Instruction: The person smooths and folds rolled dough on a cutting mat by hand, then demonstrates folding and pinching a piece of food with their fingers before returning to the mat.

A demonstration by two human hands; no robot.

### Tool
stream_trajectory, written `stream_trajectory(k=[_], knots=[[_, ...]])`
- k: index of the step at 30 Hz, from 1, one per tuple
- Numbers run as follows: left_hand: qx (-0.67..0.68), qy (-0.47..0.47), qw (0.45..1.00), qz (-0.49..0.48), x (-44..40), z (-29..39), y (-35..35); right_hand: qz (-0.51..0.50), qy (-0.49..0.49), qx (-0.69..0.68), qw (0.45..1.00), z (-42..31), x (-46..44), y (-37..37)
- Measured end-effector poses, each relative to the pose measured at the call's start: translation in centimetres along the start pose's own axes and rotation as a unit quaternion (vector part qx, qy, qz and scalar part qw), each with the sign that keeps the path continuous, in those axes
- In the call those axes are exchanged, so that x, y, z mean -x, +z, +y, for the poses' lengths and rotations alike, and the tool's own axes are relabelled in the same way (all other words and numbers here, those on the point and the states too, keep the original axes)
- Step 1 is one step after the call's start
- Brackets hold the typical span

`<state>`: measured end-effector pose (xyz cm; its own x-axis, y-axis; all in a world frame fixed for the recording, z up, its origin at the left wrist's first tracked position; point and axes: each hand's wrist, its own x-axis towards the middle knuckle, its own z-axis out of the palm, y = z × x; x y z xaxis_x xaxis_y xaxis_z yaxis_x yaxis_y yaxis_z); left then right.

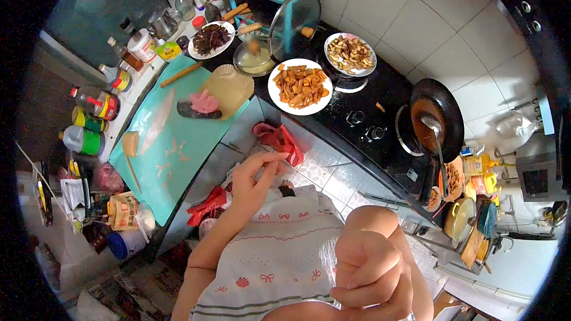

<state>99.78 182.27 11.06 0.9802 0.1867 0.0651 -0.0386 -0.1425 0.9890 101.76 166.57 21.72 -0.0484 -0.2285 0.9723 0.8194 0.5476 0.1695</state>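
Observation:
My left hand [253, 181] is in front of the apron [279, 244], between the cutting mat and the stove. Its fingers are loosely bent, with a gap to the thumb and nothing visible between them. Close to the camera, my right hand [372, 270] is curled with its fingers folded in; what they hold, if anything, is hidden. Beyond the hands, a white plate [274, 100] of brown cooked strips stands at the stove's edge. Another plate [372, 65] carries sliced mushrooms. On the right burner a wok [446, 137] holds a ladle [436, 128] and brown sauce.
On the left, a green cutting mat [184, 169] bears a cleaver [187, 110] with pink meat on it. Bottles [110, 104] line the windowsill. A glass lid [294, 24] leans behind a small pan [253, 65]. Red bags [279, 139] hang below the counter.

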Motion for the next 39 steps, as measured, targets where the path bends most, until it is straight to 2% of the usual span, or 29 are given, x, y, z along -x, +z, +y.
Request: stream_trajectory(k=[3, 5, 7, 14, 18, 22, 27, 30, 32, 36, 39], knots=[[-0.023, 0.010, 1.000, -0.008, -0.2, 0.1, -0.1, 0.024, 0.059, 0.005, 0.998, 0.0, -0.8, 0.6], [-0.021, 0.015, 1.000, -0.002, -0.2, 0.2, 0.1, 0.026, 0.053, 0.015, 0.998, 0.1, -0.7, 0.6], [-0.021, 0.017, 1.000, 0.001, -0.2, 0.2, 0.1, 0.003, -0.017, 0.028, 0.999, 0.3, 0.2, -0.1], [0.001, -0.001, 1.000, -0.002, -0.3, 0.0, 0.1, 0.064, 0.090, 0.005, 0.994, 0.3, -1.1, 1.2], [0.003, 0.012, 1.000, -0.001, -0.4, -0.6, 0.1, 0.069, 0.067, 0.002, 0.995, 0.9, -1.0, 1.2], [-0.016, 0.007, 1.000, -0.002, -0.4, 0.1, 0.1, -0.008, -0.054, -0.109, 0.993, 3.1, -1.5, 0.2], [-0.005, 0.001, 1.000, -0.007, -0.5, -0.2, 0.1, 0.050, 0.052, -0.040, 0.997, 0.6, -0.8, 0.7], [-0.007, -0.005, 1.000, -0.006, -0.4, -0.1, 0.1, 0.058, 0.071, -0.037, 0.995, 0.5, -0.7, 0.7], [-0.002, -0.002, 1.000, -0.007, -0.3, -0.3, 0.2, 0.024, 0.073, -0.041, 0.996, 0.6, -0.8, 0.3], [-0.004, 0.004, 1.000, -0.007, -0.5, -0.3, 0.0, -0.108, 0.071, -0.042, 0.991, 1.3, -0.2, -2.5], [-0.006, -0.010, 1.000, 0.003, -0.4, 0.0, -0.3, -0.139, 0.163, 0.067, 0.974, 0.6, 1.8, -2.6]])
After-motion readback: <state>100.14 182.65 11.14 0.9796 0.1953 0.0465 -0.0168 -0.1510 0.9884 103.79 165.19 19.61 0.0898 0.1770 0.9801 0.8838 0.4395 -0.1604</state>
